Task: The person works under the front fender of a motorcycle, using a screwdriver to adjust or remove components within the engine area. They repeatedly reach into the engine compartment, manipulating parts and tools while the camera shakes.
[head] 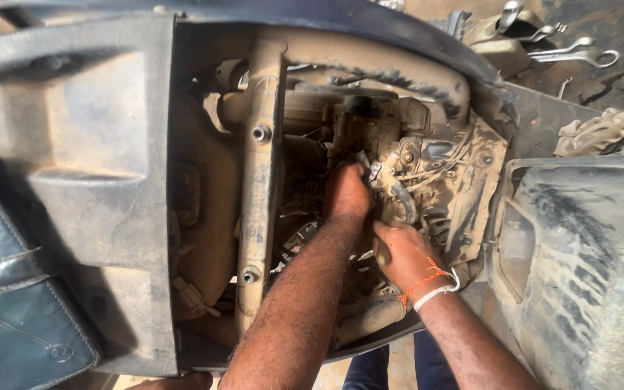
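Head view looks straight down into the opened body of a scooter, its dusty engine bay [370, 144] bared between the tan frame tube [260, 180] and the rear tyre [594, 267]. The left hand [346, 195] reaches deep into the bay, its fingers curled down against the grimy engine casing beside a small metal fitting [375, 172] — whether they grip anything I cannot tell, since the fingertips are hidden behind the hand. The right hand [406, 253], an orange thread and a white band at its wrist, sits just beside it, fingers folded narrow around the foot of a short dark hose [404, 202] that curves up from the casing; it seems to steady the hose while the other hand works close by. Spanners [575, 54] lie well apart on the floor beyond the bodywork — likely set within reach. The black seat [16, 289] hangs tipped aside at the left.
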